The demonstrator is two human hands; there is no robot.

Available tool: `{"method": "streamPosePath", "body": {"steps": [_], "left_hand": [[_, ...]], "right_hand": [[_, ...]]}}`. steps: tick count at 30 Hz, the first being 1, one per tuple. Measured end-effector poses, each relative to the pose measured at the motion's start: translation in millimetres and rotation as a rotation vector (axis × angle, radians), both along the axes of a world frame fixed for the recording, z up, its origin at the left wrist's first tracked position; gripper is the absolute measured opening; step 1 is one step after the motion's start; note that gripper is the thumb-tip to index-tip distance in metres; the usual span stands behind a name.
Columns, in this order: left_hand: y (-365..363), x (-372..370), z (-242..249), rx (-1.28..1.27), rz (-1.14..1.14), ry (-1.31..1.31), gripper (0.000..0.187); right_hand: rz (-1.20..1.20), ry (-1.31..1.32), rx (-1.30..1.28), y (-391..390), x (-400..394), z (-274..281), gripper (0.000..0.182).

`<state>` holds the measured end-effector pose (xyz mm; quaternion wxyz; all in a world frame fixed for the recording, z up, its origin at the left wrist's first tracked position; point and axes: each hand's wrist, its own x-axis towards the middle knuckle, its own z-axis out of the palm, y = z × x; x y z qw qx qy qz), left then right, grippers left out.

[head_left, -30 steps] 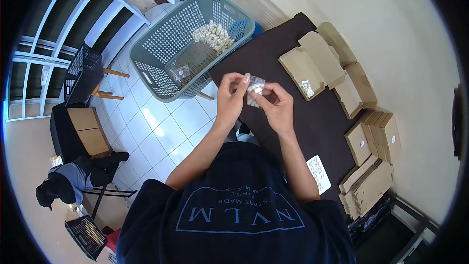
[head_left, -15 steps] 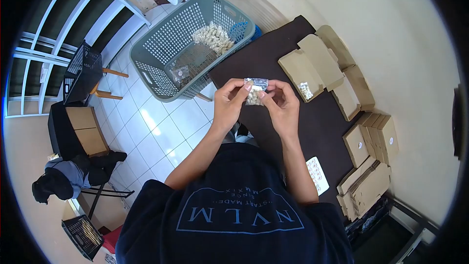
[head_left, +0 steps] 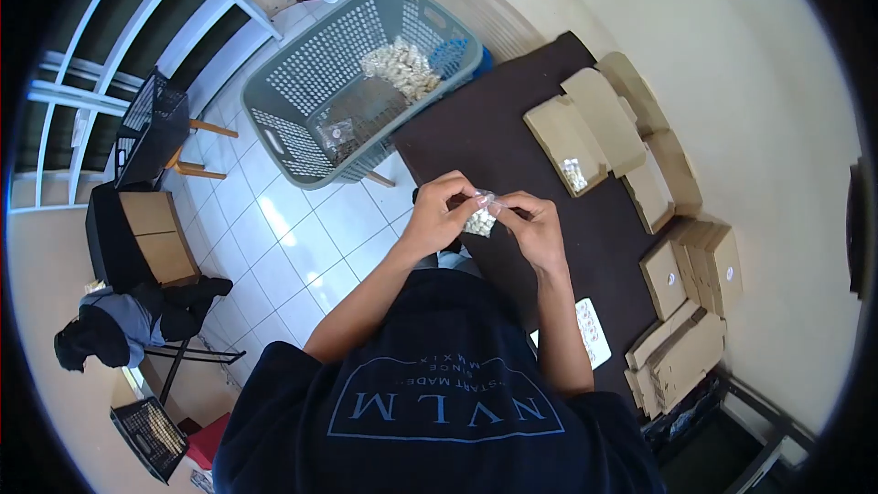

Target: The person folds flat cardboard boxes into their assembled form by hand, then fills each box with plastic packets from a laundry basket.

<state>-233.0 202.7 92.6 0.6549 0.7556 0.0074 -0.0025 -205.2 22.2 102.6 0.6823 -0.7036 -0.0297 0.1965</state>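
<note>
1. Pinching a small clear bag (head_left: 479,219) of pale pieces, our left hand (head_left: 437,216) and right hand (head_left: 535,227) hold its top edge above the desk's (head_left: 498,133) near-left edge.
2. We judge sealing is underway; next, firm presses along the strip.
3. Far left, a basket (head_left: 302,82); right, an open box (head_left: 565,143), unobstructed.
</note>
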Motion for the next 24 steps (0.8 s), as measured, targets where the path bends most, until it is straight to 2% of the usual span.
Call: {"method": "streamPosePath", "body": {"steps": [2, 4, 6, 9, 12, 14, 15, 17, 18, 20, 24], "left_hand": [[-3, -1, -7, -0.046, -0.023, -0.082, 0.007], [1, 0, -5, -0.04, -0.072, 0.086, 0.02], [9, 1, 0, -0.003, -0.03, 0.14, 0.026], [36, 2, -21, 0.039, 0.007, 0.145, 0.025], [58, 1, -27, 0.045, 0.054, 0.167, 0.023], [70, 0, -31, 0.017, 0.066, 0.19, 0.023], [75, -1, -32, -0.005, 0.075, 0.208, 0.023], [85, 1, -35, 0.018, 0.068, 0.221, 0.023], [95, 3, -34, 0.049, 0.067, 0.223, 0.023], [110, 11, -28, 0.021, 0.114, 0.242, 0.019], [152, 39, -28, 0.03, 0.13, 0.256, 0.02]], "right_hand": [[0.069, -0.168, -0.12, -7, 4, 0, 0.008], [0.011, -0.028, -0.215, -27, 24, -8, 0.007], [-0.07, -0.043, -0.428, -61, 63, -3, 0.012], [-0.142, -0.168, -0.524, -124, 132, -48, 0.014], [-0.067, -0.085, -0.58, -162, 173, -93, 0.011], [0.234, -0.109, -1.041, -164, 193, -105, 0.01], [0.242, -0.102, -1.045, -162, 197, -112, 0.01], [0.351, -0.169, -1.337, -152, 204, -126, 0.011], [0.368, -0.178, -1.326, -149, 207, -138, 0.011], [0.42, -0.362, -1.51, -152, 211, -158, 0.014], [0.443, -0.334, -1.431, -155, 210, -171, 0.018]]}}
